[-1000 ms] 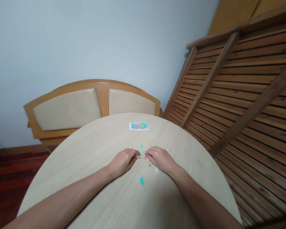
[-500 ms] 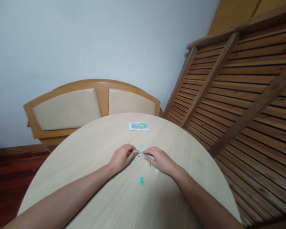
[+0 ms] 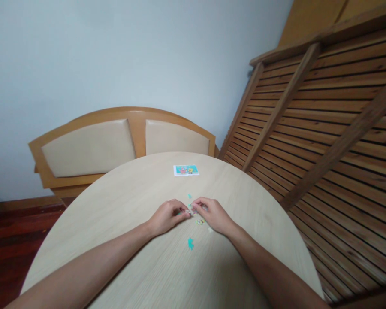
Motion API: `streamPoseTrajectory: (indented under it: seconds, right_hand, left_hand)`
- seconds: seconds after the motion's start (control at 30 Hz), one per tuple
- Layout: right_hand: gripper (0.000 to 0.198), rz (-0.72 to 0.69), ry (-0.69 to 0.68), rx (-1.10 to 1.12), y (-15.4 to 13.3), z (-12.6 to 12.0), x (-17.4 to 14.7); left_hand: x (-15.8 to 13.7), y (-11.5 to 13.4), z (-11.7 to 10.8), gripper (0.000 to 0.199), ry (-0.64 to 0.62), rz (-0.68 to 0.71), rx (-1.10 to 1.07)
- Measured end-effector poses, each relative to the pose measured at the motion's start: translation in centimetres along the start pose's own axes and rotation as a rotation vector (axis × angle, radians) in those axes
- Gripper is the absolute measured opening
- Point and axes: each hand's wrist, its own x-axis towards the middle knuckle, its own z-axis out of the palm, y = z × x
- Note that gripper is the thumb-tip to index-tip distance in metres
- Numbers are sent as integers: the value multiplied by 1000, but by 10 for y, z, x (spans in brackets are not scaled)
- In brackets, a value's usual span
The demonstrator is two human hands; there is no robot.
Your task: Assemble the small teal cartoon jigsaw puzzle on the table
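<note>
My left hand (image 3: 170,218) rests low over the table with thumb and fingers pinched on a small pale puzzle piece (image 3: 189,212). Just opposite, the fingertips of my right hand (image 3: 215,214) are closed at the same spot, touching or gripping small pieces there. Which piece lies in the right fingers is hard to make out. A yellow patterned puzzle piece (image 3: 200,222) lies below the right fingers. Nearer to me is a teal puzzle piece (image 3: 191,243), and a smaller teal piece (image 3: 189,196) lies beyond the hands. Other bits are partly hidden under the fingers.
A card with a teal cartoon picture (image 3: 186,170) lies toward the far side of the round wooden table (image 3: 131,189). Behind it stands a headboard with cream panels (image 3: 90,148). A slatted wooden frame (image 3: 296,128) leans at the right.
The left fingertips have moved right, toward the right hand. My right fingers have drawn together into a pinch, and both hands now nearly meet over the small pieces.
</note>
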Motion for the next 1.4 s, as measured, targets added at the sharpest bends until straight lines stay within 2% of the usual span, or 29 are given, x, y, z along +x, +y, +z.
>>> streamPoseTrajectory:
  seconds: [0.1, 0.23, 0.33, 0.4, 0.5, 0.6, 0.8, 0.97, 1.1, 1.23, 1.4]
  right_hand:
    - [23, -15, -58, -45, 1, -9, 0]
    - [28, -56, -160, -211, 4, -38, -8]
    - [61, 77, -203, -368, 9, -64, -20]
    - [70, 194, -275, -440, 12, -75, -27]
    - [65, 360, -336, -516, 11, -80, -33]
    - [43, 435, -374, -474, 6, -75, -32]
    - [17, 381, -406, -354, -1, -65, -25]
    - [36, 314, -383, -168, 3, -59, -21]
    - [26, 302, -423, -59, 6, -54, -17]
    - [16, 202, -334, -35, 3, -48, -12]
    - [17, 130, -227, 102, -2, -41, -10]
  left_hand:
    - [0, 1, 0, 25, 21, 8, 98]
    - [-1, 2, -3, 21, 23, 70, 256]
    - [-4, 3, -9, 33, -17, 96, 316]
    - [-7, 3, -16, 40, -64, 102, 347]
    - [-12, 3, -25, 39, -128, 73, 385]
    - [-15, 2, -29, 26, -157, 25, 374]
    - [-12, 0, -24, 21, -114, -30, 246]
    - [-10, -2, -15, 25, -47, -85, 46]
    - [-9, -1, -8, 26, -61, -57, -54]
    - [-8, 1, -4, 24, -33, -47, -170]
    - [-5, 5, -2, 15, 54, -70, -333]
